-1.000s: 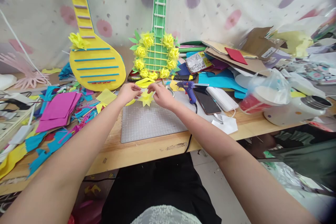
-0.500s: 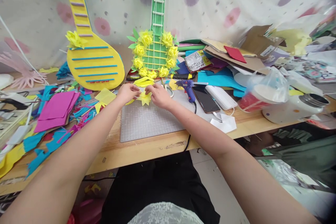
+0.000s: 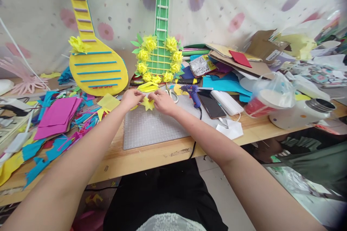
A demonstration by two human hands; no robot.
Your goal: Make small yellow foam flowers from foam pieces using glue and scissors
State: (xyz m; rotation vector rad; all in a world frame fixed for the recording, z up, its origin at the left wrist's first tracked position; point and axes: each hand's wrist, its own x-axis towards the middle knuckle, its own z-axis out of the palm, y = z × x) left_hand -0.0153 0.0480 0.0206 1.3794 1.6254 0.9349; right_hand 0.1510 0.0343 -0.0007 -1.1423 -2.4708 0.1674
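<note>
Over the grey cutting mat (image 3: 154,131), both of my hands work at a pointed yellow paper flower piece (image 3: 148,105). My left hand (image 3: 132,100) comes in from its left side, fingertips closed on its edge. My right hand (image 3: 163,101) pinches it from the right, thumb and forefinger together. Just behind the hands lies a stack of yellow strips (image 3: 148,87). Scissors (image 3: 172,95) rest right of my right hand, beside a purple glue gun (image 3: 193,95). The exact grip of the fingertips is partly hidden.
A green craft guitar (image 3: 160,57) ringed with yellow flowers and a yellow instrument (image 3: 99,72) lean at the back. Magenta sheets (image 3: 56,117) and scraps cover the left. A phone (image 3: 211,104), power bank (image 3: 227,102), bagged cup (image 3: 267,101) and jar (image 3: 300,113) stand right.
My hands stay together at the yellow flower piece, with only small finger movements. The view has shifted slightly, so the background sits a little lower.
</note>
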